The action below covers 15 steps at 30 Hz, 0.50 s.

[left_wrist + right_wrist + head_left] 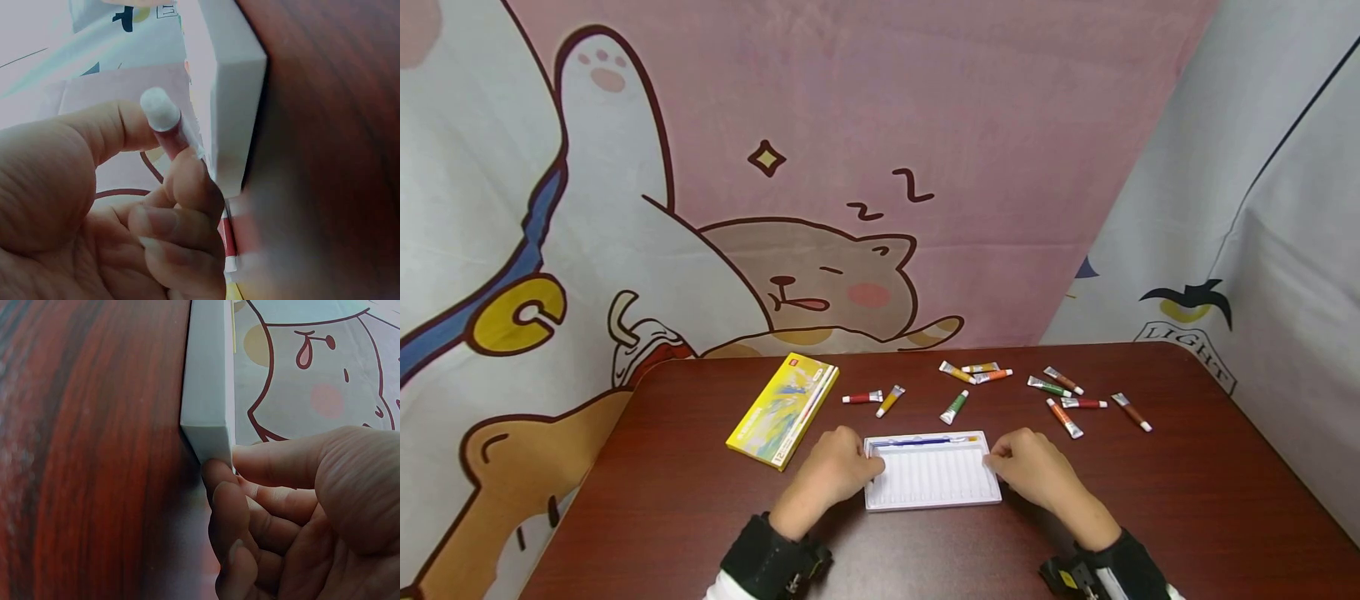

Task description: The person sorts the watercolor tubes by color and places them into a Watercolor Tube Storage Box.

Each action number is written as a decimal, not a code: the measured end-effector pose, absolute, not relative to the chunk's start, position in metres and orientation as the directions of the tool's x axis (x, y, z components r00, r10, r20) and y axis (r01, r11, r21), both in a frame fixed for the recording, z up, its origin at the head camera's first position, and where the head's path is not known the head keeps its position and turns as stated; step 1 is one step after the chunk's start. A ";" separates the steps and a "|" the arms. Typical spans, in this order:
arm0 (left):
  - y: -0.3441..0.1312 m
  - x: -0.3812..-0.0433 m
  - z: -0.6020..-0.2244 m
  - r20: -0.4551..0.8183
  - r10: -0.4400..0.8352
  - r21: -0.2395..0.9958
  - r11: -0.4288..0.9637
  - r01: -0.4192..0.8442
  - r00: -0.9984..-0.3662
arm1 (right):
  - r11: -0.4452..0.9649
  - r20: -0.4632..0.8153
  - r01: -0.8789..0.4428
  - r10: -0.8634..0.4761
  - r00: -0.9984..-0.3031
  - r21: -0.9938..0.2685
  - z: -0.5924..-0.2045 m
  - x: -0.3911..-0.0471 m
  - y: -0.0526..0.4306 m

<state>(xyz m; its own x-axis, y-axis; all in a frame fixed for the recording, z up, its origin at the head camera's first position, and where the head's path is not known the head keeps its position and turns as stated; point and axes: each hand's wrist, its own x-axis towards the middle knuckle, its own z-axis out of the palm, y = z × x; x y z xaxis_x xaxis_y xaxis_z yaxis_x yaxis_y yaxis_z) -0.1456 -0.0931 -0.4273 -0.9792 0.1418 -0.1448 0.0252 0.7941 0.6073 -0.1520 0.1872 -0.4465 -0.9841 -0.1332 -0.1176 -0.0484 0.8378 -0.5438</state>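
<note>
A shallow white tray (936,487) with narrow ribbed slots lies in front of me, a blue paintbrush (921,442) along its far side. My left hand (837,461) is at the tray's left side. Between its thumb and finger it pinches a small dark red paint tube (169,134) with a white cap, as the left wrist view shows. At the opposite side, my right hand (1036,467) pinches the tray's edge, thumb on top and fingers against the side wall. Its other fingers are curled in the right wrist view.
A yellow box (784,408) lies left of the tray. Beyond it are a red tube (862,397) and a yellow tube (891,402). A green tube (954,407) lies behind the tray, and several more tubes are scattered to the right. A printed cloth (985,167) hangs behind the table.
</note>
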 end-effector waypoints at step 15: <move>-0.089 -0.143 -0.431 -0.183 0.147 0.564 0.826 0.019 -0.972 | 0.835 -0.113 -0.052 -0.136 -0.984 -0.547 -0.448 -0.152 0.188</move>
